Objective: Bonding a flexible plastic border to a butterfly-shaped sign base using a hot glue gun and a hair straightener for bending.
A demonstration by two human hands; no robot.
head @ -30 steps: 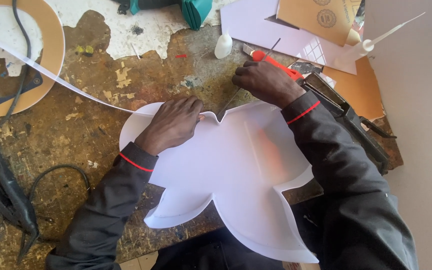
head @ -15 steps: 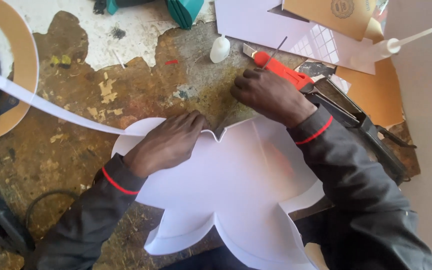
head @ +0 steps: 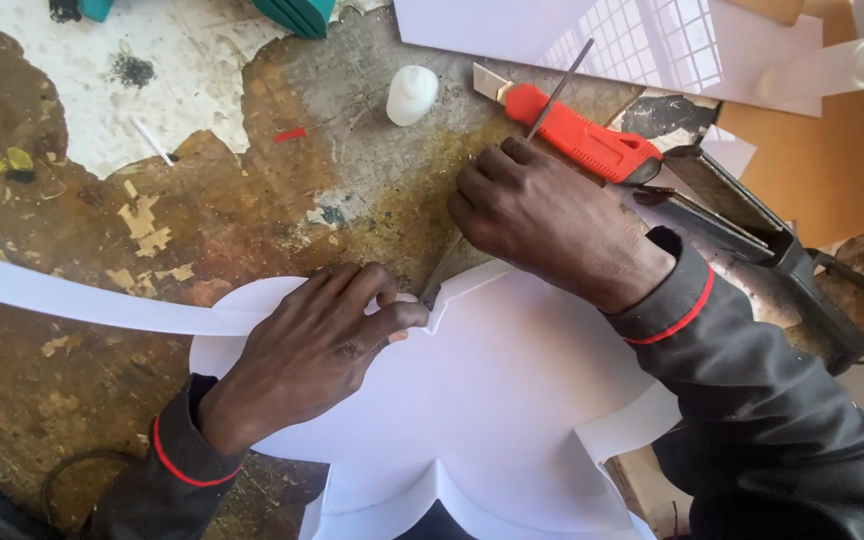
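Observation:
A white, lobed cut-out sheet [head: 492,400] lies on a worn, stained workbench [head: 282,190]. My left hand [head: 322,345] presses flat on the sheet's upper left lobe, fingers next to a notch in its edge. My right hand [head: 542,215] is closed around a thin metal blade [head: 442,275] whose tip meets that notch; its long stem sticks up past my knuckles. A long white strip [head: 72,300] runs off the sheet to the left.
A red utility knife [head: 572,135] lies just beyond my right hand. A small white bottle [head: 412,95] stands behind it. White sheets [head: 632,40] lie at the back right, a black tool [head: 752,225] and brown board [head: 812,165] at the right.
The view has closed in on the notch. My right hand has drawn the blade down towards the sheet's edge, and my left hand has shifted slightly right beside it.

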